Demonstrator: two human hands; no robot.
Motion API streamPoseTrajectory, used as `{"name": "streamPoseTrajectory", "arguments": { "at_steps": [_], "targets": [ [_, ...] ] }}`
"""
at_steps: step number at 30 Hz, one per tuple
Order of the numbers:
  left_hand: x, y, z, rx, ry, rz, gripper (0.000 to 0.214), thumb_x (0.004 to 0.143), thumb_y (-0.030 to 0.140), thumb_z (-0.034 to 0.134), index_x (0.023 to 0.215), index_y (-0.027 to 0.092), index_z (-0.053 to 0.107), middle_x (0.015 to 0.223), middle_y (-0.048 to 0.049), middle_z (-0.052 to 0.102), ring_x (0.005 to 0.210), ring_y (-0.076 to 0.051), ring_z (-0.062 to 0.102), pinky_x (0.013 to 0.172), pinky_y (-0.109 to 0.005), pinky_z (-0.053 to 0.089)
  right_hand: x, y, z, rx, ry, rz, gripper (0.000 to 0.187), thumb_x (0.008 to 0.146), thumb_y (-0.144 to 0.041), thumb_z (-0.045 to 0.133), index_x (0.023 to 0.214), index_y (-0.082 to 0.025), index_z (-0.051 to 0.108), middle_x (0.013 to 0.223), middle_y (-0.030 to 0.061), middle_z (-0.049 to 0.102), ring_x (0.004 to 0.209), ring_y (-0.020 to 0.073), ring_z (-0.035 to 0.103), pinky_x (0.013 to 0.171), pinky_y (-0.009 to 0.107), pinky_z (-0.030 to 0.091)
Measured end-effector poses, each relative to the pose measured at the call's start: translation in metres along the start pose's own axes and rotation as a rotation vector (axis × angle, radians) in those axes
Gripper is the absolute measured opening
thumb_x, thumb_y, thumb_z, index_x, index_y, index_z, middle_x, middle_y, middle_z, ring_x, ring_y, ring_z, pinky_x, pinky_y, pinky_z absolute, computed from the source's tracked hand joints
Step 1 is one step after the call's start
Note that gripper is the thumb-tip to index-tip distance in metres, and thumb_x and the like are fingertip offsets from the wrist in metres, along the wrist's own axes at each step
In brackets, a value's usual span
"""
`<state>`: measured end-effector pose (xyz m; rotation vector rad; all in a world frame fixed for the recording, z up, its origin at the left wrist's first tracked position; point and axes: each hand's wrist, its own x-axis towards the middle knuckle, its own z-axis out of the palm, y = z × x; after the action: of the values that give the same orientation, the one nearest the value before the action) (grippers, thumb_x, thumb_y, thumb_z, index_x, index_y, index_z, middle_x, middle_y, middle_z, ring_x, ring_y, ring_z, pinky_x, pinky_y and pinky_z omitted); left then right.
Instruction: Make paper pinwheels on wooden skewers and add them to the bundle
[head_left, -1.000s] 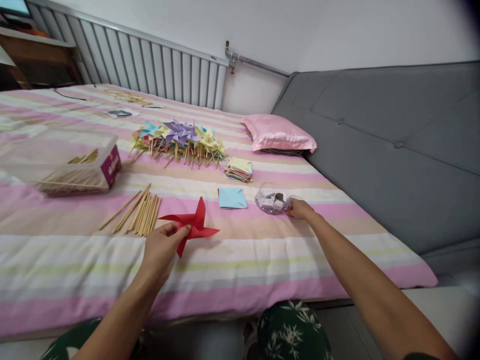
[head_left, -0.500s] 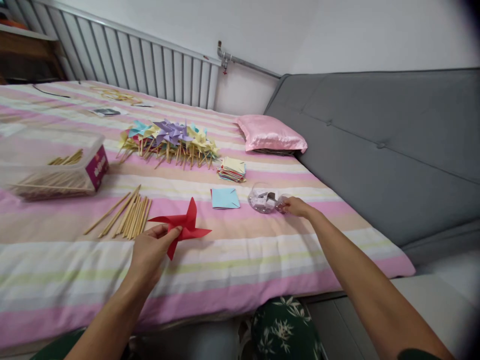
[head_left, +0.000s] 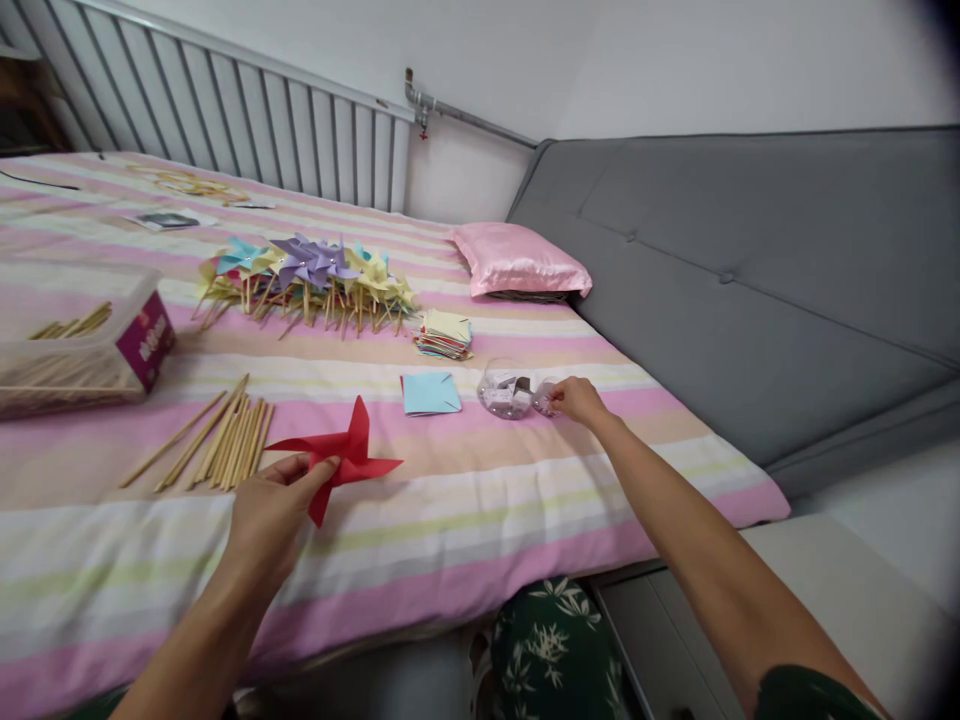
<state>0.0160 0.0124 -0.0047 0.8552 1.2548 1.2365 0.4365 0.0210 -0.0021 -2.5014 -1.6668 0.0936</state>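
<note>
Between thumb and fingers, my left hand (head_left: 271,505) pinches a red paper pinwheel (head_left: 358,452) by its middle, just above the striped bedspread. My right hand (head_left: 582,400) is at a small clear container (head_left: 541,399), its fingertips drawn together there; whether they hold a tiny piece is hidden. Against that container stands a larger clear round tub (head_left: 501,392) with small silvery and white pieces inside. Left of the tub lies a short stack of blue paper squares (head_left: 431,394). Thin wooden sticks (head_left: 236,440) rest in a loose pile beyond my left hand.
Finished pinwheels on sticks (head_left: 315,265) lie heaped farther back, near a thicker stack of coloured paper squares (head_left: 444,336). A clear plastic box (head_left: 144,345) of sticks is at the left. A pink pillow (head_left: 521,262) leans by the grey headboard (head_left: 750,290); a white radiator (head_left: 262,135) lines the wall.
The whole view has shifted, so things sit farther left. My left hand keeps the red pinwheel, and my right hand stays at the small clear container with its fingers still together.
</note>
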Motion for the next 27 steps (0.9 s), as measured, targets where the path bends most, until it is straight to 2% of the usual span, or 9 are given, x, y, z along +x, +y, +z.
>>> {"name": "streamPoseTrajectory", "arguments": {
  "at_steps": [7, 14, 19, 23, 27],
  "targets": [
    [0.003, -0.002, -0.002, 0.003, -0.009, -0.019, 0.023, 0.045, 0.025, 0.078, 0.053, 0.015, 0.059, 0.050, 0.0029, 0.058, 0.047, -0.008, 0.050, 0.043, -0.017, 0.036, -0.001, 0.000, 0.000, 0.007, 0.021, -0.053, 0.014, 0.067, -0.015, 0.061, 0.070, -0.020, 0.074, 0.068, 0.0005, 0.070, 0.070, 0.0161, 0.063, 0.057, 0.021, 0.038],
    [0.002, -0.001, -0.001, -0.019, 0.003, -0.018, 0.023, 0.042, 0.024, 0.078, 0.054, 0.015, 0.061, 0.052, 0.0011, 0.060, 0.049, -0.010, 0.052, 0.045, -0.018, 0.038, 0.000, 0.004, 0.002, 0.097, 0.034, -0.062, 0.027, 0.071, -0.015, 0.058, 0.093, -0.022, 0.074, 0.088, 0.0033, 0.074, 0.083, 0.0180, 0.067, 0.067, 0.021, 0.045],
    [0.001, -0.003, -0.004, 0.013, -0.009, 0.003, 0.024, 0.046, 0.026, 0.077, 0.050, 0.015, 0.056, 0.046, 0.0031, 0.055, 0.045, -0.007, 0.046, 0.042, -0.017, 0.032, -0.003, 0.007, 0.003, 0.204, 0.055, -0.055, 0.026, 0.069, -0.015, 0.062, 0.090, -0.020, 0.075, 0.087, 0.0043, 0.075, 0.083, 0.0199, 0.069, 0.070, 0.023, 0.049],
    [-0.002, -0.005, -0.006, 0.025, -0.024, 0.038, 0.024, 0.050, 0.027, 0.075, 0.051, 0.014, 0.054, 0.048, 0.0036, 0.054, 0.046, -0.007, 0.046, 0.044, -0.018, 0.031, -0.004, 0.010, 0.006, 0.298, 0.134, -0.028, 0.020, 0.065, -0.018, 0.067, 0.082, -0.020, 0.075, 0.080, 0.0036, 0.075, 0.078, 0.0203, 0.070, 0.069, 0.024, 0.050],
    [-0.004, -0.003, -0.006, 0.059, -0.020, 0.037, 0.023, 0.051, 0.027, 0.072, 0.049, 0.015, 0.052, 0.046, 0.0045, 0.051, 0.045, -0.006, 0.042, 0.044, -0.018, 0.028, -0.012, 0.013, 0.003, 0.389, 0.335, 0.039, 0.020, 0.068, -0.024, 0.064, 0.084, -0.017, 0.074, 0.077, 0.0075, 0.075, 0.074, 0.0229, 0.070, 0.066, 0.029, 0.052]
  ]
}}
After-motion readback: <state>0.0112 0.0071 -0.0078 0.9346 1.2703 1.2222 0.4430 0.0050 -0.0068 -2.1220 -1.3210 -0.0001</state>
